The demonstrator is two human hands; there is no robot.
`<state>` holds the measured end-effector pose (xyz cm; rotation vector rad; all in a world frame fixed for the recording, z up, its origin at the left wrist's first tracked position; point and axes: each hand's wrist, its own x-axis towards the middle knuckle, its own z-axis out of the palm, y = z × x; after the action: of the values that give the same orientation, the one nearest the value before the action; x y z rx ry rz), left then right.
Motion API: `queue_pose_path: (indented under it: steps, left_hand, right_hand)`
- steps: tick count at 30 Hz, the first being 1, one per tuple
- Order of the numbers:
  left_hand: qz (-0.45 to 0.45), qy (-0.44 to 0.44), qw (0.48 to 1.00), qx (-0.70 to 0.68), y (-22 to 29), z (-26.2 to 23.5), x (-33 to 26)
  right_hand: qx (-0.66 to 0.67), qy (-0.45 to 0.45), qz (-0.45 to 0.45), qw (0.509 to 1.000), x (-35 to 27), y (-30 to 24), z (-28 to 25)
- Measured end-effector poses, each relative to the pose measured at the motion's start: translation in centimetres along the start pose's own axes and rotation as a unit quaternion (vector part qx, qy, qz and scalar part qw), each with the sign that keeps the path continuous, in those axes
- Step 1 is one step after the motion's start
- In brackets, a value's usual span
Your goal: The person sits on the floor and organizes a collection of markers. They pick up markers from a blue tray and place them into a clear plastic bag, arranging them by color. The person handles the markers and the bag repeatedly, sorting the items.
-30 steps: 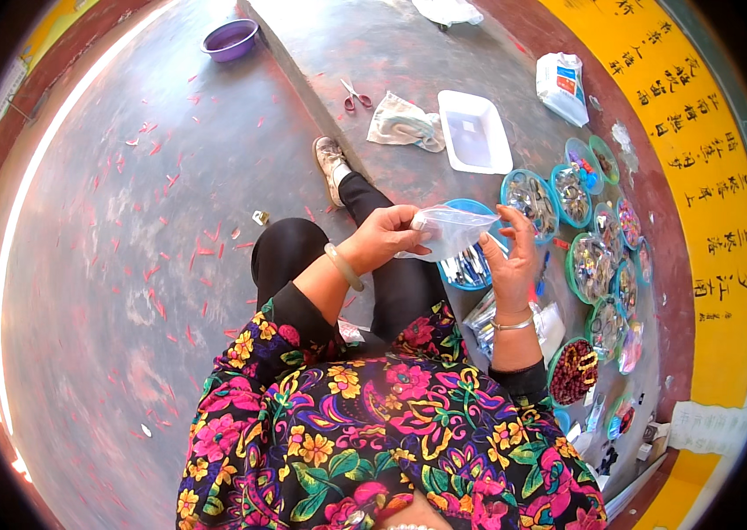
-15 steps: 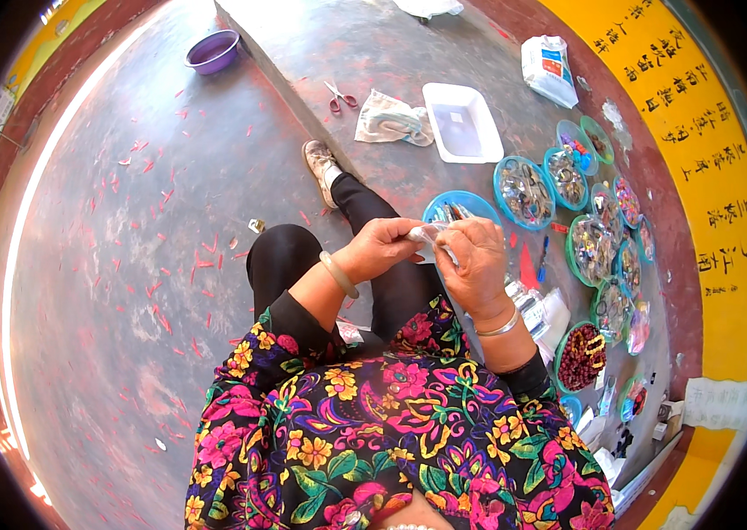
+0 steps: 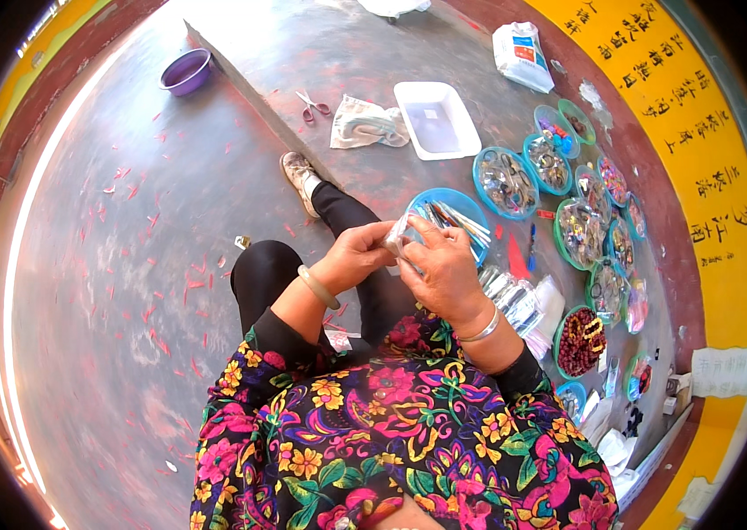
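Observation:
A small clear plastic bag is pinched between my two hands in front of my knees. My left hand closes its thumb and fingers on the bag's left edge. From the other side, my right hand grips it with bent fingers, its back covering part of the bag. What is inside the bag, if anything, is too small to make out. Just beyond my right hand stands a round blue basket holding several pens, partly hidden by that hand.
Several round baskets of small goods line the right side, one with dark red beads. A white tub, a cloth, scissors and a purple basin sit farther off. Packaged items lie beside my right forearm.
The surroundings have shifted left in view. My right hand has come closer to my left and lowered around the bag, and more of the pens now shows.

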<state>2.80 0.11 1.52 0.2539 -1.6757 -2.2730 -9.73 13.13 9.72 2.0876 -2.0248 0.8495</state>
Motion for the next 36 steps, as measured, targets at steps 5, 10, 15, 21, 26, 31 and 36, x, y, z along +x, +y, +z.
queue_pose_path:
  steps: [5, 10, 15, 21, 26, 31, 36]
  left_hand:
    - [-0.005, -0.003, 1.0, -0.01, 0.0, -0.2, -0.2]
    - [-0.016, 0.026, 0.999, -0.013, 1.1, 0.0, -0.7]
    - [0.008, 0.031, 0.999, 0.016, 1.2, -0.5, -0.8]
    - [0.016, 0.07, 0.997, 0.019, 0.5, -0.8, -0.5]
    - [0.021, 0.098, 0.995, 0.012, -0.1, -1.5, -0.3]
    - [0.019, 0.107, 0.994, -0.026, -0.2, -1.4, 0.2]
    - [0.019, 0.103, 0.995, -0.002, -0.5, -2.1, 0.4]
  right_hand:
    - [-0.027, 0.004, -0.01, 1.0, -0.4, -0.2, 0.0]
    - [0.013, 0.134, -0.004, 0.991, -1.8, 2.2, -1.6]
    - [0.139, 0.182, 0.343, 0.911, -6.4, 13.0, 1.5]
    - [0.125, -0.028, 0.413, 0.901, -12.9, 17.5, 8.9]
    - [0.025, -0.128, 0.391, 0.911, -12.1, 16.8, 13.2]
    - [-0.086, -0.16, 0.438, 0.88, -10.6, 18.1, 16.4]
    - [-0.108, -0.167, 0.48, 0.855, -9.6, 18.5, 17.2]
